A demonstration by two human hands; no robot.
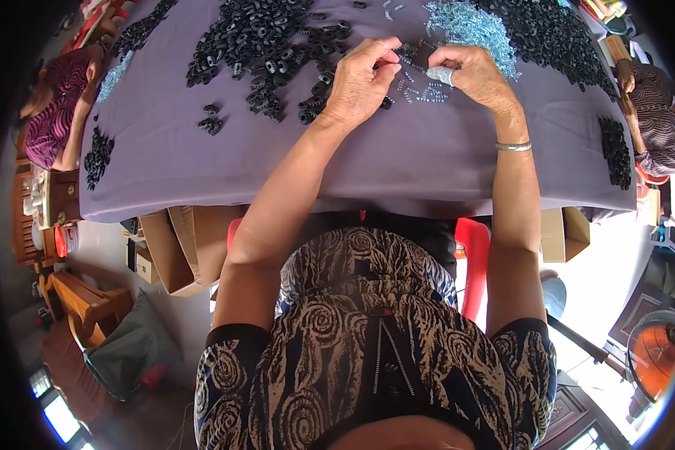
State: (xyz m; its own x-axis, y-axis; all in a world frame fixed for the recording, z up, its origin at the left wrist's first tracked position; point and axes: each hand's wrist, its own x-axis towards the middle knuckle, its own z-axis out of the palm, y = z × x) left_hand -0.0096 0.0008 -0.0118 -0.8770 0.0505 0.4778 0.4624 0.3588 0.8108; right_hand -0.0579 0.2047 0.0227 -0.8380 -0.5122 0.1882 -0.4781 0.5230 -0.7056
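My left hand (364, 81) is above the cloth with thumb and fingertips pinched together. A bit of something dark shows between them, too small to name. To its right, my right hand (478, 77) has its thumb and index finger curled close together, and I cannot make out what they hold. A whitish wrap (440, 74) covers the thumb tip. Between and below the hands lie loose, small pale-blue spring-like pieces (430, 94). Their larger pile (469, 28) is just beyond my right hand. Left of my left hand spreads a heap of small black ring-like parts (244, 41).
A purple-grey cloth (412, 161) covers the table. More black parts (551, 41) are heaped at the far right, with a small group (615, 154) near the right edge. People sit at left (60, 112) and right (656, 112). Cardboard boxes (184, 247) stand below the table edge.
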